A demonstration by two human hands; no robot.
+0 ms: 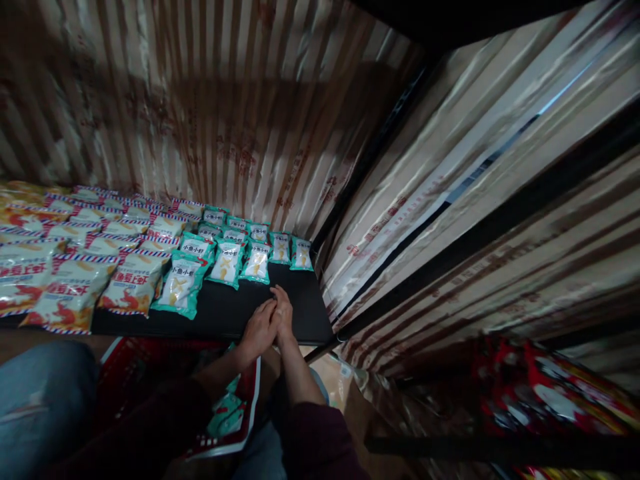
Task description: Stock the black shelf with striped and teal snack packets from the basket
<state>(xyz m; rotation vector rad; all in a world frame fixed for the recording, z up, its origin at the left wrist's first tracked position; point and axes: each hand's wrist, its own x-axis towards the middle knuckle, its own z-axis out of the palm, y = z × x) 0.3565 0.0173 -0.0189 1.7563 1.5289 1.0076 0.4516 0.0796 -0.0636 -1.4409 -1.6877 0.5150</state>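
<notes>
My left hand (259, 330) and my right hand (283, 312) rest side by side, touching each other, on the front part of a black shelf (225, 313). Both lie flat with the fingers stretched forward and nothing in them. Just beyond the fingertips stand rows of teal snack bags (227, 261) laid flat on the shelf. To their left lie bigger white snack bags with red and blue striped edges (133, 280), overlapping in rows.
Below the shelf, by my knee, a red basket (150, 373) holds more teal bags (227, 417). Plastic-wrapped cardboard boxes (475, 220) wall in the right side and the back. Red snack bags (545, 393) lie at the lower right.
</notes>
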